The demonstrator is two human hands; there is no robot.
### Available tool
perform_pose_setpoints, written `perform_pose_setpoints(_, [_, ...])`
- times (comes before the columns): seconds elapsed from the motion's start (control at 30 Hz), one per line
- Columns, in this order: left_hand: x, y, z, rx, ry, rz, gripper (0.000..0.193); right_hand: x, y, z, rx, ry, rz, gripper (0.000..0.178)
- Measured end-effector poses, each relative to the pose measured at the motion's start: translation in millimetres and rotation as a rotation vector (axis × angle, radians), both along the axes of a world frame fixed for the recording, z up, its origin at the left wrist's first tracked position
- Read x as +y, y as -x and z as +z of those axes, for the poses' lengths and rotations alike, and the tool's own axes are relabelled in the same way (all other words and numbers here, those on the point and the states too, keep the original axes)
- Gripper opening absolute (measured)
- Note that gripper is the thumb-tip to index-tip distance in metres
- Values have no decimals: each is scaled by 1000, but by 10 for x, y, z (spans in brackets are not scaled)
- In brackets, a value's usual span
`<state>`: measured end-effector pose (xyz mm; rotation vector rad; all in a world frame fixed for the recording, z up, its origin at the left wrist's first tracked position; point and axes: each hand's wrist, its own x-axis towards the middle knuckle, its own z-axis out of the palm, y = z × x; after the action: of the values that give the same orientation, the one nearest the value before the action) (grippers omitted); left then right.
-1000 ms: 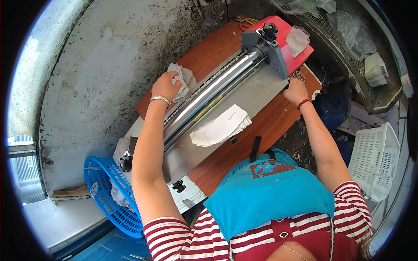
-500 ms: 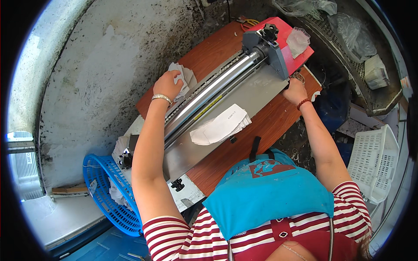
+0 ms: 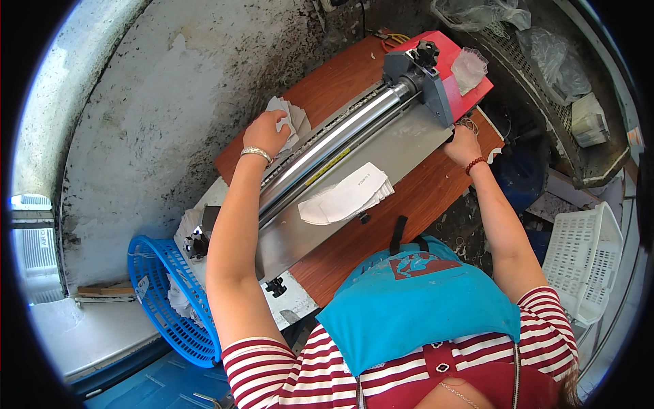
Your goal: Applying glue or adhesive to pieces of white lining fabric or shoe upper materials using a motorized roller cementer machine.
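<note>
Hardly anything has moved since the earlier frame; the view shifts slightly and both hands keep their places. Left of upper centre, the left hand curls over loose papers; I cannot tell whether it pinches them. Right of centre, the right hand meets the edge of a brown table, fingers hidden, grip unclear. Between them stands a roller machine, a paper stack on its metal plate at mid-frame. The stack looks light, bendable, easily creased, its sheets apt to slide; hold it across both edges. Lower left, a blue basket partly hides more paper. The left forearm covers part of the machine.
</note>
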<state>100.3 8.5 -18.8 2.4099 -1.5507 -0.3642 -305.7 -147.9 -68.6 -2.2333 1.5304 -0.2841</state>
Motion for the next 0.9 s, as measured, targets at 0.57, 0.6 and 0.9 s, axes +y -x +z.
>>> perform_pose_setpoints(0.57, [44, 76, 39, 11, 6, -8, 33, 107, -40, 170, 101, -28, -24, 39])
perform_pose_setpoints(0.6, [52, 99, 58, 13, 10, -18, 33, 116, -18, 196, 133, -19, 2, 42])
perform_pose_setpoints(0.9, [186, 209, 191, -8, 88, -82, 31, 678, 123, 485, -145, 458, 185, 36])
